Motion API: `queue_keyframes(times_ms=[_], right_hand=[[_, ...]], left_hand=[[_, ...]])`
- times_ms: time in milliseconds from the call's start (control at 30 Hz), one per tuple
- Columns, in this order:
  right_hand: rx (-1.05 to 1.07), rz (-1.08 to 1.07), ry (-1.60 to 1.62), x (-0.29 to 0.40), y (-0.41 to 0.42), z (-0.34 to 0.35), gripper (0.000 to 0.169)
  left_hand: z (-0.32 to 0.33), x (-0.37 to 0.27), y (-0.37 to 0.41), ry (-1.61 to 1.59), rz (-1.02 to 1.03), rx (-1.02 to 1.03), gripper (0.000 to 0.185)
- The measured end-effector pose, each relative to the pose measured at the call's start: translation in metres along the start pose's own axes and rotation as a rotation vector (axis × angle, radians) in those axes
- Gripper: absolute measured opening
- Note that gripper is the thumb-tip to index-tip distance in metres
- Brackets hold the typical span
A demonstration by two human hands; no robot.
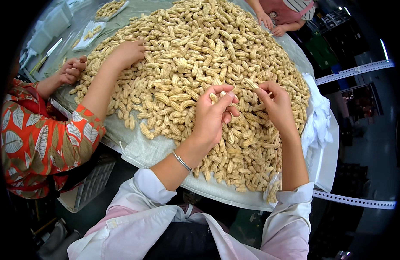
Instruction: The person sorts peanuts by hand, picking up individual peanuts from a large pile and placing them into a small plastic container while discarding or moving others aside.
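Observation:
A broad heap of unshelled peanuts point(174, 65) covers the sheeted table before me. Above its near part my left hand point(214, 112), with a metal bangle at the wrist, is curled palm up around a few peanuts point(214, 97). My right hand point(274, 99) is a little to the right, its thumb and forefinger pinching one peanut point(251, 84). The two hands are apart. What lies under the curled fingers of my left hand is partly hidden.
A co-worker's hand point(130, 52) reaches into the heap at left; another person's hands point(272, 27) rest at the far edge. A knife point(50, 53), white trays point(52, 27) and a peanut bag point(111, 9) lie far left. White plastic bags point(317, 113) hang over the right edge.

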State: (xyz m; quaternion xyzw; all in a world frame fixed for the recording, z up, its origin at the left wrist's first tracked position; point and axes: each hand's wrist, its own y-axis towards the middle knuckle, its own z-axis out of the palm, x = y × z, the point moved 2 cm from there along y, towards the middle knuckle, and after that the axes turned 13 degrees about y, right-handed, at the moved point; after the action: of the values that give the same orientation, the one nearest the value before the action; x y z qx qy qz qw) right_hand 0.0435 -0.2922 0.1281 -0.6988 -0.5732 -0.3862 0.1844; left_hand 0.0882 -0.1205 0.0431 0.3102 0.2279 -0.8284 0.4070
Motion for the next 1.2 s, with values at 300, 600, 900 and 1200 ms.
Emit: queue_keyframes(times_ms=[300,600,900,1200], right_hand=[[0.181,0.06,0.291,0.01,-0.018,0.012,0.03],[-0.106,0.093,-0.015,-0.04,0.03,-0.003,0.014],[-0.056,-0.184,-0.708,-0.031,0.052,0.047,0.019],[0.032,0.145,0.357,-0.019,0.014,0.01,0.023]], left_hand=[[0.005,0.0,0.001,0.053,-0.015,0.088,0.023],[0.009,-0.01,-0.002,-0.094,-0.045,0.032,0.015],[0.001,0.0,0.002,-0.062,0.005,0.057,0.018],[0.001,0.001,0.002,-0.029,-0.016,0.032,0.017]])
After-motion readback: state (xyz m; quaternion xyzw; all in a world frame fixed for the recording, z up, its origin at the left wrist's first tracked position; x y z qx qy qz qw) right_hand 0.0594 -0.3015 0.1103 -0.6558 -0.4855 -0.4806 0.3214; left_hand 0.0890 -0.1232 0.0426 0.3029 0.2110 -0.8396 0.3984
